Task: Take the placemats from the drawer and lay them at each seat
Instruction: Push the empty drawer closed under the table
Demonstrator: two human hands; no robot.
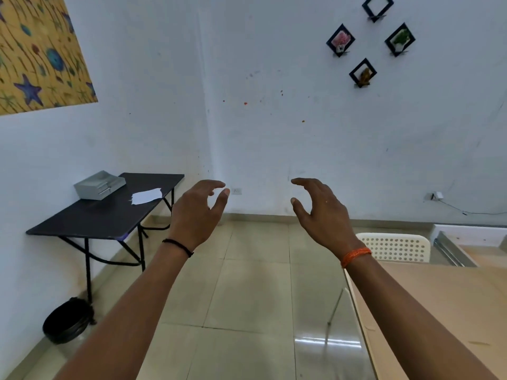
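My left hand (196, 212) and my right hand (319, 208) are raised in front of me over the tiled floor, fingers curled apart, holding nothing. A light wooden table (439, 311) fills the lower right, with a white perforated chair (395, 246) at its far side. At the far right an opened drawer (450, 249) with a metal rail shows; its inside is mostly cut off. I see no placemats in view.
A black folding table (109, 212) stands against the left wall with a grey box (100, 185) and a white sheet (146, 196) on it. A black bin (67, 320) sits beneath it. Framed decorations (363, 74) hang on the wall ahead.
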